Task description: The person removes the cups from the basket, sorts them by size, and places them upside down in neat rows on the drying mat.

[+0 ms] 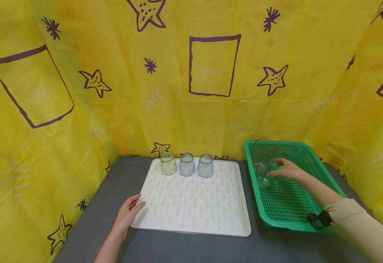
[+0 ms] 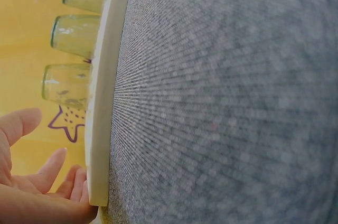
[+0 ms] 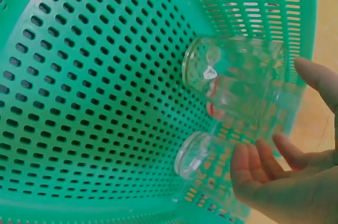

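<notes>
My right hand point(image 1: 287, 170) was reaching into the far left part of the green basket point(image 1: 291, 225), just beside a clear tall glass point(image 3: 235, 84) that stood inside it. The thumb and fingers were spread wide, softly bent; whether any fingertip met the glass, I couldn't tell. A second glass point(image 3: 200, 155) stood close by in the same basket, near my fingers.

My left hand point(image 1: 127, 215) rested at the left edge of the white tray point(image 1: 194, 204), fingers touching its near left side, relaxed, with the thumb held away from them. Along the tray's far edge stood three glasses in a row: a greenish glass point(image 1: 168, 164) on the left, then a middle glass point(image 1: 187, 165) and a right glass point(image 1: 205, 166).

Tray and basket sat on a grey table point(image 1: 185, 252), basket to the right, with a yellow curtain point(image 1: 122, 36) on the far side.
</notes>
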`<state>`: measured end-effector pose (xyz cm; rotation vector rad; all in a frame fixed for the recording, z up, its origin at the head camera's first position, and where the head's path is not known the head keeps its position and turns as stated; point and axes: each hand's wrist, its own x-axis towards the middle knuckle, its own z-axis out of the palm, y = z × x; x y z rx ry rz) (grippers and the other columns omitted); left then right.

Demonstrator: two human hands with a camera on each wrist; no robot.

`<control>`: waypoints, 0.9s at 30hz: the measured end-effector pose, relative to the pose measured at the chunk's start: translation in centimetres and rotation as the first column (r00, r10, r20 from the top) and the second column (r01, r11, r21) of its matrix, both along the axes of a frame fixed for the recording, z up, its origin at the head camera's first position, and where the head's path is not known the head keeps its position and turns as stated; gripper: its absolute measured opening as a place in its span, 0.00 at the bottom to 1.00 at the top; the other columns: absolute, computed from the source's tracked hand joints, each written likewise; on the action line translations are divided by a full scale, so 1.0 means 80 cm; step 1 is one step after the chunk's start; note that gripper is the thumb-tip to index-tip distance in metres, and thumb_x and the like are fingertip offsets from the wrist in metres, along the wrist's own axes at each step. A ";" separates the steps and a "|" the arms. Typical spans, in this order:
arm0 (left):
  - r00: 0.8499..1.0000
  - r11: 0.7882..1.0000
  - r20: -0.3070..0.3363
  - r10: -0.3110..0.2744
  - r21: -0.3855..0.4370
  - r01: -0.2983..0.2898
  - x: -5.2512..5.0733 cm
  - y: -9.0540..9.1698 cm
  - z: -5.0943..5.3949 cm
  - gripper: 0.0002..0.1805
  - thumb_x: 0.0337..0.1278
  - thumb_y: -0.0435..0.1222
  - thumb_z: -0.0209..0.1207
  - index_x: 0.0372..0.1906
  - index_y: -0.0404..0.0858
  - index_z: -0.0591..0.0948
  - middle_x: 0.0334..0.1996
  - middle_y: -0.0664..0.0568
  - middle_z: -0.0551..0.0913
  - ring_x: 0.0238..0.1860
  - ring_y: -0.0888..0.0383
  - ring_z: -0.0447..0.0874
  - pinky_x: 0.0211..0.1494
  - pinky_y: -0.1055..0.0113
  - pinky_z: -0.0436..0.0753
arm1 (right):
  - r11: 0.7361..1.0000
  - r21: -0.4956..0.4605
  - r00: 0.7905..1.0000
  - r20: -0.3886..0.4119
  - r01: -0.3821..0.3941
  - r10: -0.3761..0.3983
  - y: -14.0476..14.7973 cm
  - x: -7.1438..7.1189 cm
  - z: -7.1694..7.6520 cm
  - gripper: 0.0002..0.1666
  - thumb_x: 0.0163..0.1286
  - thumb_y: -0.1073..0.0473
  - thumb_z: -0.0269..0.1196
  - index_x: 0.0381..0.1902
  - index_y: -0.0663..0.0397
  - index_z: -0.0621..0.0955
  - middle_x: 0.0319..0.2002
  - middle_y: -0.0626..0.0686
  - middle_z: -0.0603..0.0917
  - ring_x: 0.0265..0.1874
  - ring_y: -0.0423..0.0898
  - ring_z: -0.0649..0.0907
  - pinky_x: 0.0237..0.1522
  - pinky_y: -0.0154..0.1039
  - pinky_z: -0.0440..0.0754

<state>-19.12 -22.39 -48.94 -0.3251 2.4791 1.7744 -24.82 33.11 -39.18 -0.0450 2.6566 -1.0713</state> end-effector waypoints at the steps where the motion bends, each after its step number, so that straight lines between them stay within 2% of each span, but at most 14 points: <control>1: 1.000 1.000 0.000 0.000 0.000 0.000 0.000 0.000 0.000 0.32 0.65 0.39 0.59 0.68 0.29 0.64 0.70 0.31 0.59 0.70 0.38 0.55 0.71 0.45 0.58 | 1.000 0.005 1.000 0.002 -0.006 0.006 -0.001 0.000 -0.001 0.53 0.65 0.50 0.66 0.70 0.78 0.51 0.64 0.81 0.56 0.60 0.78 0.61 0.55 0.70 0.66; 11: 1.000 1.000 0.006 0.000 -0.012 0.000 -0.001 0.000 -0.001 0.32 0.65 0.40 0.59 0.68 0.30 0.65 0.70 0.31 0.60 0.70 0.37 0.56 0.70 0.45 0.58 | 0.997 0.047 0.998 -0.006 -0.057 0.057 -0.007 0.000 -0.002 0.54 0.63 0.51 0.67 0.69 0.79 0.52 0.63 0.81 0.59 0.58 0.78 0.64 0.52 0.67 0.71; 27: 1.000 1.000 -0.005 -0.003 -0.017 0.003 0.001 0.000 0.000 0.31 0.66 0.39 0.59 0.68 0.29 0.66 0.70 0.30 0.59 0.70 0.36 0.56 0.70 0.44 0.58 | 0.990 0.118 0.997 0.004 -0.072 0.072 -0.012 -0.002 -0.005 0.53 0.62 0.51 0.69 0.68 0.80 0.54 0.62 0.82 0.61 0.58 0.77 0.65 0.51 0.65 0.72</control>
